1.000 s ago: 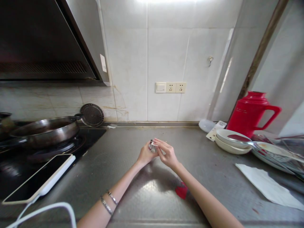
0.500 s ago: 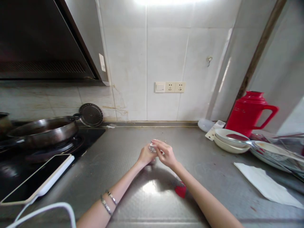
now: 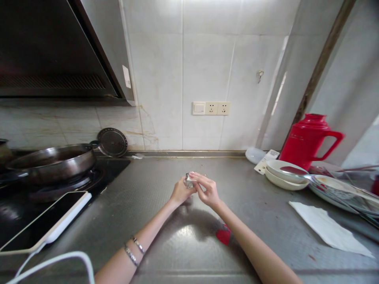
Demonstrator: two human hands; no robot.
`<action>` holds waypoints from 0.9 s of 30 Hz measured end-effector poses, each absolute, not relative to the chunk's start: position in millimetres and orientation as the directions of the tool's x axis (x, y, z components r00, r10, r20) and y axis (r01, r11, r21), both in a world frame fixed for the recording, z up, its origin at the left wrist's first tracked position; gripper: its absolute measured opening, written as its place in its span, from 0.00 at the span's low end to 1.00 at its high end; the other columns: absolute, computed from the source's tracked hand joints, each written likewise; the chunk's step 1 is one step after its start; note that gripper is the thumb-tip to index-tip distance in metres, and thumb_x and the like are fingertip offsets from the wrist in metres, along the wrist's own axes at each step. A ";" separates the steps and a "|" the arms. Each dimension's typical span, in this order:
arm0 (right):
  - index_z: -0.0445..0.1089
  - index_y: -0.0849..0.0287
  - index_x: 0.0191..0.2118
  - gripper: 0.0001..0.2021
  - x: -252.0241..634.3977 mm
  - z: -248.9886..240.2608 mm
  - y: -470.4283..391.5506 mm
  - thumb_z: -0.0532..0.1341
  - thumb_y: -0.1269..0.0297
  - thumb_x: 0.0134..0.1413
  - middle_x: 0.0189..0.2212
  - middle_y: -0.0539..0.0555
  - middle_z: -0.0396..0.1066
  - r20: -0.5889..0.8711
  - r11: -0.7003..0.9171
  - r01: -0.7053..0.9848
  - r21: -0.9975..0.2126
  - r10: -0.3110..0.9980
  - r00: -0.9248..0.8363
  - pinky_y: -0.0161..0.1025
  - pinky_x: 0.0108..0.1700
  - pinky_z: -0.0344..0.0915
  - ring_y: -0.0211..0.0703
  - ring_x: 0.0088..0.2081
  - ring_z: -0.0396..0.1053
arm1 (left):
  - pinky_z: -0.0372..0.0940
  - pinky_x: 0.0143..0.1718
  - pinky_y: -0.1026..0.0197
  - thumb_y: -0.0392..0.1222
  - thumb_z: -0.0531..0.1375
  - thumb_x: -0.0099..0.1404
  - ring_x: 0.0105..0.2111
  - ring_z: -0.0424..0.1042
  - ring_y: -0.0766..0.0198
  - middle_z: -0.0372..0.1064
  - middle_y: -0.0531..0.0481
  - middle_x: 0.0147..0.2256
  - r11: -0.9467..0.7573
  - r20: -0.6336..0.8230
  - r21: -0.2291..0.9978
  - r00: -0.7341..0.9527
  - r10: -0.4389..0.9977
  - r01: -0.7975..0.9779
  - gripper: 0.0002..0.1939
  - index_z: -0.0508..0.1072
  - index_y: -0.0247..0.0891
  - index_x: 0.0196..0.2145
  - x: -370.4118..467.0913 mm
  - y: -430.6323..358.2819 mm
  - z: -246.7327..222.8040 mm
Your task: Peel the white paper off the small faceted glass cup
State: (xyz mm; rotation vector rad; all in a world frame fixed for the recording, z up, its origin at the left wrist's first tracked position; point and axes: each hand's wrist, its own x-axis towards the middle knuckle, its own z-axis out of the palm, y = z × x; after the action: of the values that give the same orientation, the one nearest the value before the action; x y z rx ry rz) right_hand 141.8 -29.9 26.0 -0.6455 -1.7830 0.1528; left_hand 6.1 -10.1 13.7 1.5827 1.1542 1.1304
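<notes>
Above the middle of the metal counter [image 3: 142, 205], my two hands meet around a small clear, silvery object [image 3: 188, 182]. Its exact kind is too small to make out. My left hand [image 3: 180, 191] is wrapped round its lower part, with most of the fingers hidden. From the right, my right hand [image 3: 208, 191] presses bent fingertips against its upper side. Below my right forearm lies a red piece [image 3: 223, 236], partly covered by the arm.
A phone [image 3: 44, 223] with a white cable lies at the left, beside a pan [image 3: 71, 161] on the stove. To the right are stacked bowls [image 3: 284, 181], a red thermos jug [image 3: 306, 138], a plate [image 3: 321, 193] with utensils and a white paper sheet [image 3: 328, 228].
My hands stay around the small object, which shows slightly more of its silvery side now. The whole view has shifted a little; nothing else has moved.
</notes>
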 end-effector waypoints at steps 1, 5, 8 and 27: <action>0.75 0.54 0.43 0.13 141.1 26.4 -30.8 0.55 0.64 0.59 0.44 0.55 0.76 0.855 0.846 0.336 -0.414 0.488 -0.176 0.47 0.55 0.66 0.48 0.50 0.71 | 0.66 0.19 0.66 0.48 0.68 0.46 0.31 0.72 0.60 0.73 0.47 0.35 -0.227 0.196 0.955 0.168 0.966 0.190 0.26 0.70 0.35 0.42 5.4 -9.7 13.4; 0.76 0.55 0.40 0.13 140.9 28.7 -28.1 0.54 0.62 0.60 0.43 0.55 0.76 0.779 0.741 0.313 -0.594 0.627 -0.005 0.45 0.49 0.70 0.49 0.46 0.74 | 0.66 0.23 0.67 0.47 0.69 0.45 0.29 0.72 0.63 0.73 0.48 0.32 -0.299 0.273 0.938 0.161 0.949 0.173 0.27 0.71 0.34 0.42 4.5 -8.4 10.7; 0.77 0.56 0.37 0.14 141.1 27.4 -23.2 0.54 0.60 0.60 0.40 0.55 0.78 0.693 0.642 0.309 -0.701 0.716 0.085 0.43 0.41 0.73 0.50 0.40 0.76 | 0.66 0.26 0.66 0.47 0.70 0.45 0.28 0.72 0.63 0.74 0.48 0.31 -0.316 0.293 0.918 0.130 0.947 0.237 0.27 0.71 0.33 0.42 5.1 -6.6 8.1; 0.71 0.56 0.47 0.15 149.3 24.2 -19.4 0.52 0.74 0.60 0.48 0.58 0.73 0.873 0.869 0.452 -0.200 0.368 -0.321 0.47 0.55 0.68 0.47 0.53 0.69 | 0.62 0.27 0.64 0.52 0.67 0.46 0.31 0.74 0.58 0.74 0.46 0.32 -0.252 0.259 0.812 0.062 0.964 0.527 0.24 0.70 0.36 0.38 2.4 -4.4 10.5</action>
State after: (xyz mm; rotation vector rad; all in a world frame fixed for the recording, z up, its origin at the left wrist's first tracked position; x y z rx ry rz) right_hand 149.3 -19.4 24.2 -0.6042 -1.9420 -0.0959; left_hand 2.4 -4.4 10.5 1.8287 1.4841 1.1016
